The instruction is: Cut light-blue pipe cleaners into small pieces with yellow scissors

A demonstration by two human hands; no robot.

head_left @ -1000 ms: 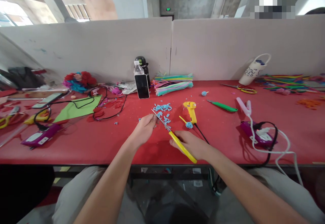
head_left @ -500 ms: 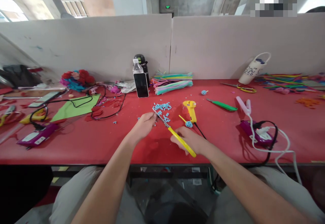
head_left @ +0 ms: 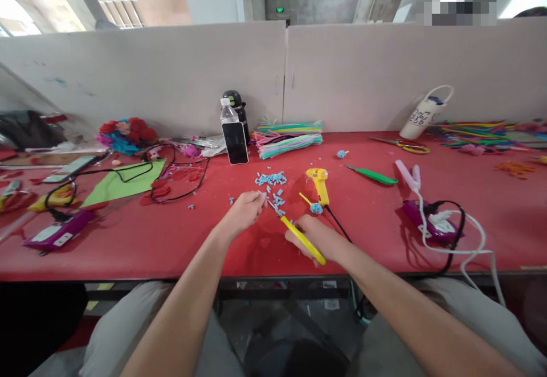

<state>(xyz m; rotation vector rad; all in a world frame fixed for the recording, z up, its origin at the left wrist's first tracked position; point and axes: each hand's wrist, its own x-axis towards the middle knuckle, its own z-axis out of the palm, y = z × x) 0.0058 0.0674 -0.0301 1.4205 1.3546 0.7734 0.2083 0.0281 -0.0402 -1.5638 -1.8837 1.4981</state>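
My right hand (head_left: 316, 233) is closed around yellow-handled scissors (head_left: 301, 239), whose blades point away and left. The blade tips reach the fingertips of my left hand (head_left: 247, 212). That hand is pinched closed, and whatever lies between its fingers is too small to make out. Just beyond the fingers, short light-blue pieces (head_left: 270, 179) lie scattered on the red tabletop (head_left: 252, 251). A yellow glue gun (head_left: 318, 186) rests right of them, with a small blue cluster on a yellow stem (head_left: 316, 208) beside it, close to my right hand.
A phone (head_left: 235, 142) leans on a bottle at the back, beside bundled pipe cleaners (head_left: 290, 138). Green tweezers (head_left: 376, 176), a pink curling tool (head_left: 409, 175) and a purple power strip (head_left: 433, 223) lie right. Cables and green paper (head_left: 123, 182) are left.
The scissors' tips have drawn back slightly toward me, from above my left fingertips to beside them. My left hand stays pinched in nearly the same place. The view has shifted a little.
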